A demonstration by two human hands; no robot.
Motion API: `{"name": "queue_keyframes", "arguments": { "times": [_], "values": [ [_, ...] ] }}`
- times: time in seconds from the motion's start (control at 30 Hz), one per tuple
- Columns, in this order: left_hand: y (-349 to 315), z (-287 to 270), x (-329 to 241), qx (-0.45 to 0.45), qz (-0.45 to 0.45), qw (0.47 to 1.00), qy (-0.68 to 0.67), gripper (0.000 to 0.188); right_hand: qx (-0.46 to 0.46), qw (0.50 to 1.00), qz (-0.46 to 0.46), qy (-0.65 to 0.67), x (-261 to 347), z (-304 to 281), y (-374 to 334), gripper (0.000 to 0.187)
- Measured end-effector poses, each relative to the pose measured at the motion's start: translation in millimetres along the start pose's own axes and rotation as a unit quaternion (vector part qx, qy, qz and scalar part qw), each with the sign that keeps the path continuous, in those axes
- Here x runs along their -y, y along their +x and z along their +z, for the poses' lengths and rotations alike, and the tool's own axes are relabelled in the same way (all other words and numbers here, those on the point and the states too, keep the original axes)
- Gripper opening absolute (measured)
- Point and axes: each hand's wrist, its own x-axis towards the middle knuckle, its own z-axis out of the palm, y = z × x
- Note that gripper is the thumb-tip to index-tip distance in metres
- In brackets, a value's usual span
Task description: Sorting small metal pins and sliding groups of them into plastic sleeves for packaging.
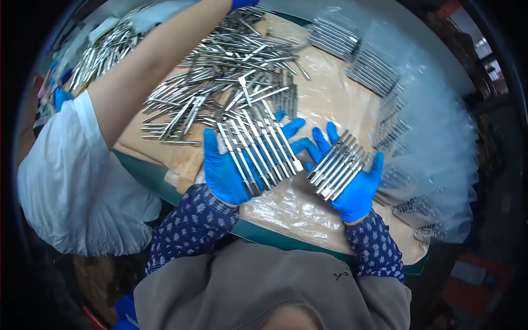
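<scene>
My left hand (224, 179), in a blue glove, holds a side-by-side row of long shiny metal rods (258, 146) across its palm. Its thumb sticks up at the left of the row, and fingertips show past the right side. Close by on the right, my right hand (356, 195), gloved the same way, cradles a smaller row of metal rods (339, 168), which look shorter from here. Its thumb and fingers spread around that row. Fingers of both hands come close together between the two rows. Both bundles are tilted above the table.
A big loose heap of metal rods (220, 66) covers the far left of the brown-papered table (324, 104). Clear plastic bags of lined-up rods (374, 69) run along the right side. A co-worker's bare arm (146, 69) and white sleeve (82, 176) reach across from the left.
</scene>
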Motion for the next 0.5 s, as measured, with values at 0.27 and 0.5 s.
{"name": "queue_keyframes", "arguments": {
  "times": [0.27,0.5],
  "values": [
    [5.3,-4.8,0.4,-0.03,0.021,0.999,0.0,0.115,0.014,0.995,0.077,0.058,-0.8,-13.8,2.7,0.089],
    [4.0,-2.7,-0.2,-0.045,0.016,0.996,0.069,0.116,0.014,0.999,0.052,0.004,-0.5,-3.2,-10.7,0.102]
  ]
}}
